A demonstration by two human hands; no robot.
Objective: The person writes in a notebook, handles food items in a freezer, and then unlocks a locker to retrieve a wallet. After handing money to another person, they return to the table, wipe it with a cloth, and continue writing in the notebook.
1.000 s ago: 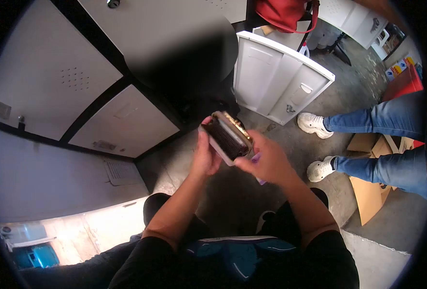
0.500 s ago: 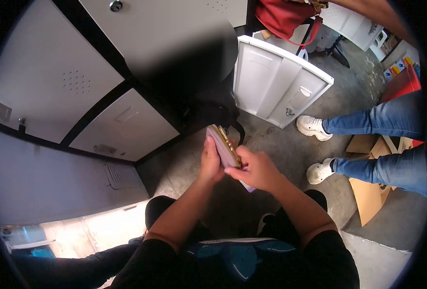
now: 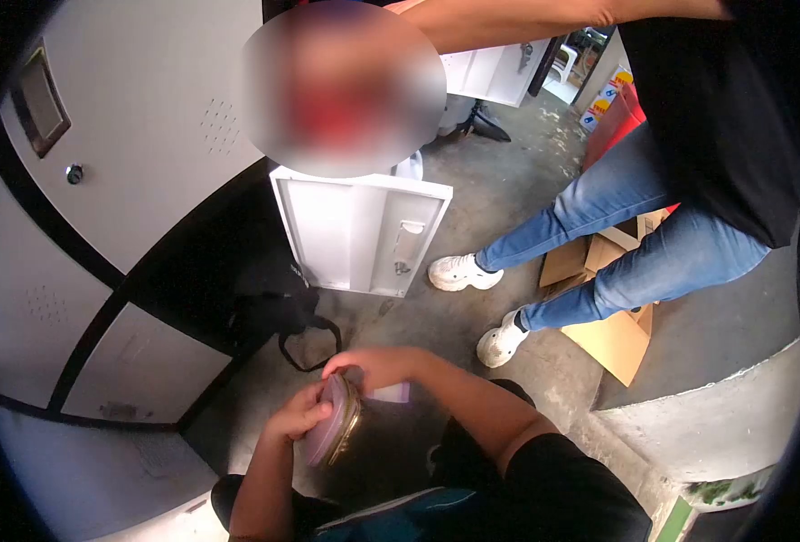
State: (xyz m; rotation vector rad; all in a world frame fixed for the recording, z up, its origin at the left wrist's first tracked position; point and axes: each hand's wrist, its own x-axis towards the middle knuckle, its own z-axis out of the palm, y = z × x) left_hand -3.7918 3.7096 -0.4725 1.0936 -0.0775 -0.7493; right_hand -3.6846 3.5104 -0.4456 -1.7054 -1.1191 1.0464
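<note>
A pale pink wallet (image 3: pixel 316 440) with a gold-coloured zip or trim along one edge is held low in front of my body. My left hand (image 3: pixel 293 417) grips its side, the thumb pressed flat on the pink face. At the upper end, my right hand (image 3: pixel 377 366) curls its fingers over the wallet. Just below the right hand juts a white slip with a purple edge (image 3: pixel 391 393), partly hidden. Beyond my hands, a black bag (image 3: pixel 278 312) with a looped strap sits at the open lower locker.
An open white locker door (image 3: pixel 359 235) stands ahead. To the right, a person in blue jeans (image 3: pixel 589 203) and white shoes stands close, one arm reaching across the top. Cardboard boxes (image 3: pixel 612 339) lie behind their legs. Grey lockers (image 3: pixel 147 108) line the left.
My view has swung right, and the wallet sits lower and further left in it. My right hand has shifted from the wallet's near end to its far end. More of the other person shows.
</note>
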